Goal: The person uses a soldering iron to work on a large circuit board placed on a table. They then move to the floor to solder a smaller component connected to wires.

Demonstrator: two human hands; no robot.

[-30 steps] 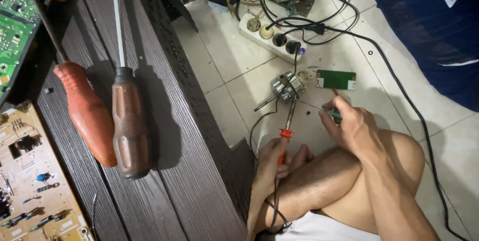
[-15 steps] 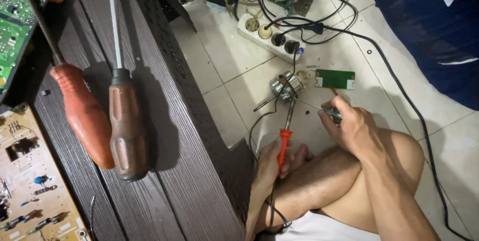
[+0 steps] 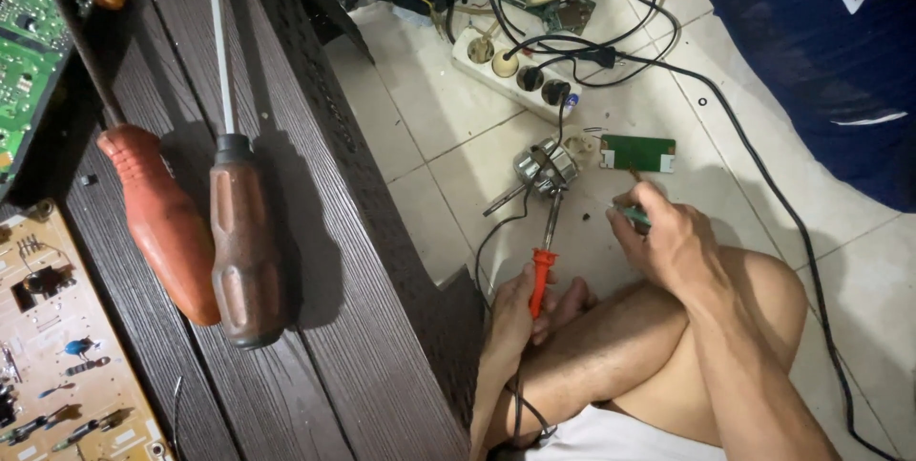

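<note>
My left hand (image 3: 510,313) grips a soldering iron (image 3: 544,256) by its red handle, low over the tiled floor. The iron's metal tip points up toward a small grey motor (image 3: 546,167) lying on the tiles. My right hand (image 3: 663,232) pinches a thin green-handled tool (image 3: 632,214) whose tip reaches toward a small green circuit board (image 3: 637,152) just right of the motor. Both hands rest beside my bent bare legs.
A dark wooden bench (image 3: 343,261) on the left carries two big brown-handled screwdrivers (image 3: 243,241), a green board (image 3: 24,51) and a tan board (image 3: 57,366). A white power strip (image 3: 510,70) and black cables lie beyond. Another person in blue (image 3: 830,51) sits at top right.
The view has shifted slightly. My left hand has tilted the soldering iron a little more upright toward the motor; my right hand stays near the small green board.
</note>
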